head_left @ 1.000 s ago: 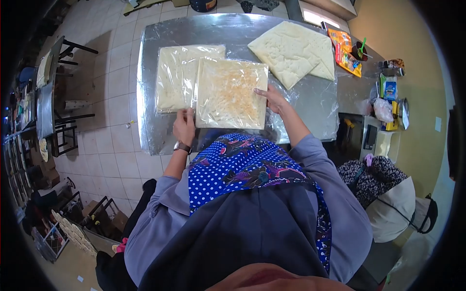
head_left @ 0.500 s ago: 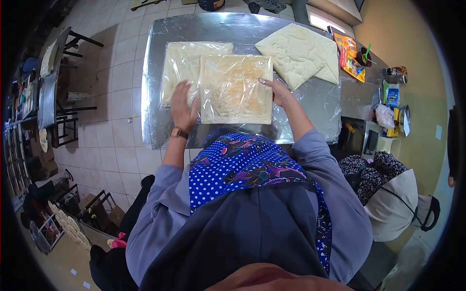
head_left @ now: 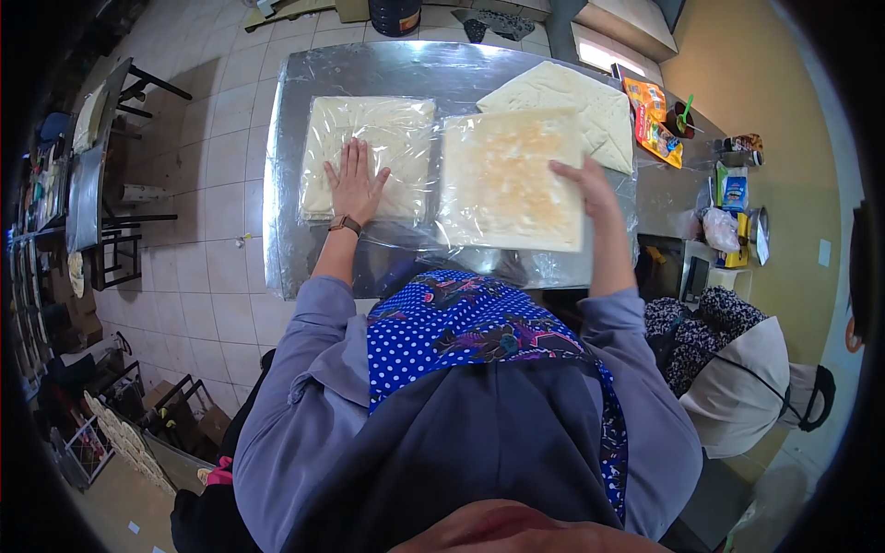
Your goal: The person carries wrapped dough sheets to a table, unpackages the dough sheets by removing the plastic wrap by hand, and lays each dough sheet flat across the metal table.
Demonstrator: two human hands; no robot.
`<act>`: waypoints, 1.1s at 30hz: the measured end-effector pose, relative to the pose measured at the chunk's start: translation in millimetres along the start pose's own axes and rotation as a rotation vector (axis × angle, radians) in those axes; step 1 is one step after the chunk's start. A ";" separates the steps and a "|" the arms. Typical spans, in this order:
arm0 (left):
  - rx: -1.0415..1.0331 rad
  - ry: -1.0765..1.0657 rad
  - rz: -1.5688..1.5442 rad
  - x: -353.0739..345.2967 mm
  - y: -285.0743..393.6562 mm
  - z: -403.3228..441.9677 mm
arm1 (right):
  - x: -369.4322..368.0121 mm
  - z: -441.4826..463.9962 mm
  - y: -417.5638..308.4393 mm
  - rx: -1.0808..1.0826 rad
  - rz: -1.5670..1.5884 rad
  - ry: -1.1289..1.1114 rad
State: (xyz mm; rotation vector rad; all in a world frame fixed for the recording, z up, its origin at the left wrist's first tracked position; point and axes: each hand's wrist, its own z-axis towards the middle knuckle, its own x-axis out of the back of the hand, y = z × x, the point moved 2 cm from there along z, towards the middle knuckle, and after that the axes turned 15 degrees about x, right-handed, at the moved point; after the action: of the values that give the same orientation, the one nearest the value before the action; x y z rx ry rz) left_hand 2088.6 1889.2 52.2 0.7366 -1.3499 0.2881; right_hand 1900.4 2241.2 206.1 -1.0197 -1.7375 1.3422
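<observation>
My left hand (head_left: pixel 356 187) lies flat with fingers spread on a pale, square stack of flatbread sheets (head_left: pixel 392 124) in clear plastic film at the table's left. My right hand (head_left: pixel 597 189), slightly blurred, grips the right edge of a square flatbread sheet (head_left: pixel 507 180) with a browned top. Clear film shows along that sheet's left edge. It overlaps the front of another pale flatbread sheet (head_left: pixel 544 90) with angled edges at the back right. Whether the browned sheet is lifted or rests on the table, I cannot tell.
A film-covered metal table (head_left: pixel 359 69) carries the sheets. On the side counter to the right are an orange pouch (head_left: pixel 653 120), a cup with a green spoon (head_left: pixel 680 122) and several packets. A dark drum (head_left: pixel 396 17) stands on the floor beyond.
The browned sheet has moved right with my right hand, away from the wrapped stack. My left hand has come down flat onto that stack, which shows more fully now.
</observation>
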 end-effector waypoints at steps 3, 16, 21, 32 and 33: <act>0.000 0.024 0.049 1.1 5.2 -2.0 | 52.1 -5.6 -69.3 0.102 -0.263 0.080; -0.045 0.046 0.043 0.9 11.5 -1.3 | -46.1 72.8 33.6 0.479 -1.184 -0.031; -0.026 0.061 0.034 8.6 12.1 -11.1 | -100.1 58.1 80.9 0.392 -1.036 -0.066; -0.391 -0.257 -0.218 18.8 91.0 -59.5 | 40.6 3.6 95.3 0.606 -1.125 0.298; -0.363 -0.208 -0.185 16.4 80.8 -56.9 | 36.2 -0.6 85.2 0.609 -1.128 0.306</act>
State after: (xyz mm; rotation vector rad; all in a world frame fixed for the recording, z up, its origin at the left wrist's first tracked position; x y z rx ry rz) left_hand 2089.0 1981.7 90.8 0.5900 -1.4669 -0.1836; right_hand 1898.9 2286.7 125.5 0.1450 -1.1780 0.7833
